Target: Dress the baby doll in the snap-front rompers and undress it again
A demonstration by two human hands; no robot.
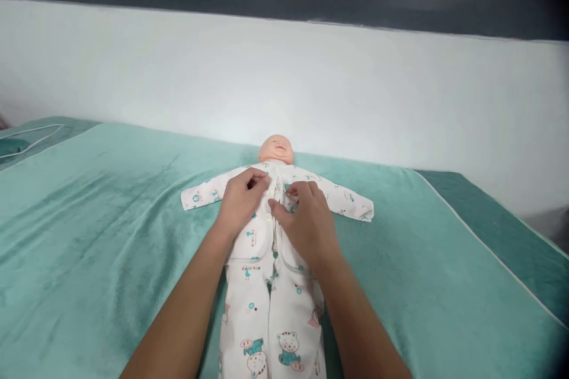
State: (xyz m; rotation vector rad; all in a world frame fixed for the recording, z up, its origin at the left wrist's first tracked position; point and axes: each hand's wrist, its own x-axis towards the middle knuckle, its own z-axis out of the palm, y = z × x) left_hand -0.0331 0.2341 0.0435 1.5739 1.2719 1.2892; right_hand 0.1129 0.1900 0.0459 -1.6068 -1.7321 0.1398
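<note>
A baby doll (276, 150) lies on its back, dressed in a white printed baby jacket (251, 240) and matching trousers (249, 320). The jacket's sleeves spread out to both sides, and its two front edges meet loosely down the middle. My left hand (242, 198) is closed, thumb against fingers, on the front edge at the chest. Across from it, my right hand (309, 216) has its fingers curled over the other front edge, the thumb at the middle opening. The cloth between my fingertips is partly hidden.
A green plush blanket (146, 219) with light seams covers the surface under the doll. Behind its far edge stands a white wall (284, 77) with a dark ledge (355, 0) above. A white cord-like loop (40, 142) lies at the far left.
</note>
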